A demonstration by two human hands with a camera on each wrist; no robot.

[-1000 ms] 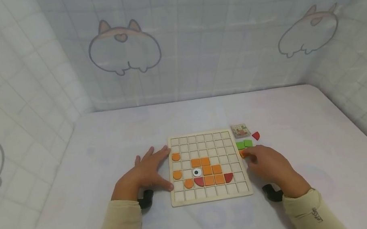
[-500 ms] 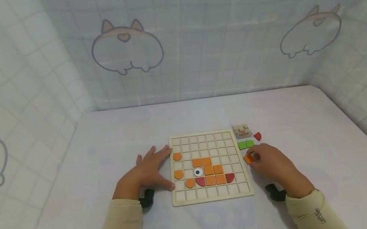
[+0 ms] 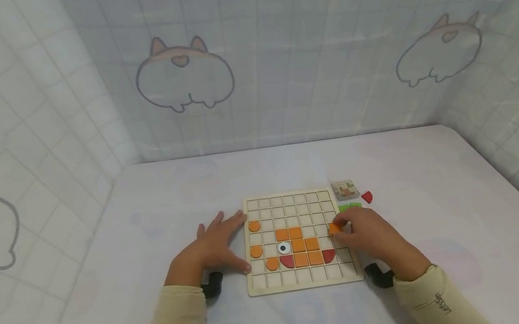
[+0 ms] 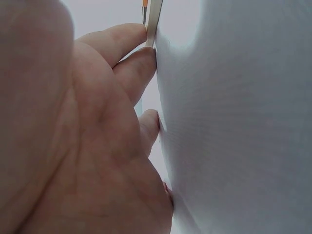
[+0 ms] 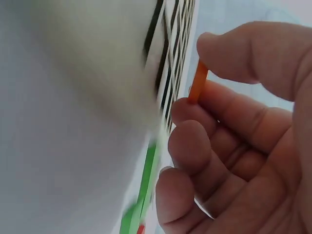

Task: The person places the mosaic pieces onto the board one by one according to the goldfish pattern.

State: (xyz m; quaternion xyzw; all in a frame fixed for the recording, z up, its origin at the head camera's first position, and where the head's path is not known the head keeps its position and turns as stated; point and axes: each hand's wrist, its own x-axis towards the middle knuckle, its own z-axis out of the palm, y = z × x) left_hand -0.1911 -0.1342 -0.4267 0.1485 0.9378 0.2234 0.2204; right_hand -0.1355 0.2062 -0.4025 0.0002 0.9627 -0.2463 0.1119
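Note:
A pale wooden grid board (image 3: pixel 272 281) lies on the table, with orange squares (image 3: pixel 298 246), orange discs (image 3: pixel 254 226), red pieces (image 3: pixel 287 262) and a white eye disc (image 3: pixel 283 248) in its cells. My left hand (image 3: pixel 214 248) is spread at the board's left edge, thumb and fingertips right at the rim; the left wrist view shows those fingers (image 4: pixel 134 73) fairly straight. My right hand (image 3: pixel 367 230) pinches an orange square (image 5: pixel 198 83) between thumb and fingers, above the board's right-hand columns.
Right of the board lie a small patterned card (image 3: pixel 345 190), a red wedge (image 3: pixel 367 197) and two green squares (image 3: pixel 356 205), partly behind my right hand. A white-covered table (image 3: pixel 165 190) meets walls with drawn animal shapes (image 3: pixel 184 77).
My right hand has picked up the orange square from beside the board and moved it left over the board. My left hand stays at the board's left edge.

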